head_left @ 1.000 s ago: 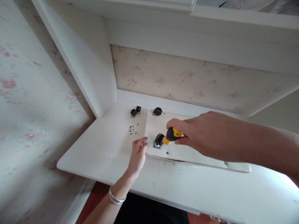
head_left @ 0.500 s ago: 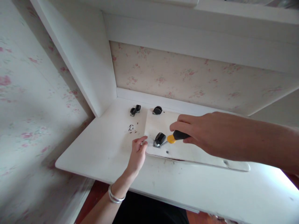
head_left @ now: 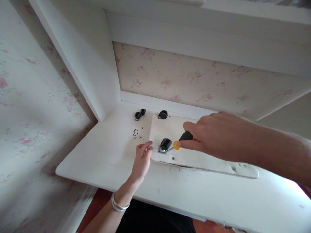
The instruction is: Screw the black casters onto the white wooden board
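Note:
My right hand (head_left: 213,137) is closed round a screwdriver (head_left: 182,141) with a black and yellow handle, its tip at the metal base of a black caster wheel (head_left: 165,144). That caster sits on the near left corner of a long white board (head_left: 194,157) lying on the desk. My left hand (head_left: 142,158), bracelets on its wrist, rests at the board's left corner with thumb and fingers pinching its edge. A second caster (head_left: 163,114) stands at the board's far left corner.
A loose double caster (head_left: 140,114) and a small scatter of dark screws (head_left: 136,133) lie on the white desk (head_left: 102,155) left of the board. A white side panel (head_left: 92,61) and floral wallpaper (head_left: 199,81) close in the left and back.
My right hand has tilted the screwdriver lower and turned on its handle, so less of the handle shows. The left hand has stayed at the board's corner.

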`<action>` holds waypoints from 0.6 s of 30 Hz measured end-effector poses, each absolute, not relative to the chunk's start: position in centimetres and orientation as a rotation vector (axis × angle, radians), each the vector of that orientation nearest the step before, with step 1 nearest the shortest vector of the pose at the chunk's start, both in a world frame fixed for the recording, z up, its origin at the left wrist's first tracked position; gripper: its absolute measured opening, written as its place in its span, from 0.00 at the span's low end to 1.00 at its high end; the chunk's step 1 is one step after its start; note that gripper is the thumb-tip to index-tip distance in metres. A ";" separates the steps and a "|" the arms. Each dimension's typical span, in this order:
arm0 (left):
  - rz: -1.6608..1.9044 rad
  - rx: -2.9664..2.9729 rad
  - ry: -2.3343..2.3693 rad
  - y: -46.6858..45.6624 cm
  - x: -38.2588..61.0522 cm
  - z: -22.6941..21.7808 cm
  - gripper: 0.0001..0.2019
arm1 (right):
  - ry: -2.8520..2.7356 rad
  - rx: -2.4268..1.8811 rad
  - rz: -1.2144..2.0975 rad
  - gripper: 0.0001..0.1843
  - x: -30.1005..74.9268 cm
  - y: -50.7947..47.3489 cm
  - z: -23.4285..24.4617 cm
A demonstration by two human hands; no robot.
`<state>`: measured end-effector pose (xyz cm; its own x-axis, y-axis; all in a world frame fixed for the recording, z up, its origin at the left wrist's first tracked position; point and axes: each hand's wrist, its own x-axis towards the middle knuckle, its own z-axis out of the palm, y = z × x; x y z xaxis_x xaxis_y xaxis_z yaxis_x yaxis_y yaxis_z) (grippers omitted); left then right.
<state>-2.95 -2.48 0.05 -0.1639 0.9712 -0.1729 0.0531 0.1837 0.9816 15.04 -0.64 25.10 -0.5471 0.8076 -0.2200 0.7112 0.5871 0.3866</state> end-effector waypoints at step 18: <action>1.144 1.034 1.435 -2.4 -3.0 0.4 0.18 | 2.442 1.255 0.397 0.25 15.0 -0.5 24.9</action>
<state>-2.99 -2.45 0.43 -0.1467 0.9721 -0.1832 0.0378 0.1906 0.9809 15.02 -0.50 24.94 -0.5375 0.8214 -0.1908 0.7186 0.5646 0.4060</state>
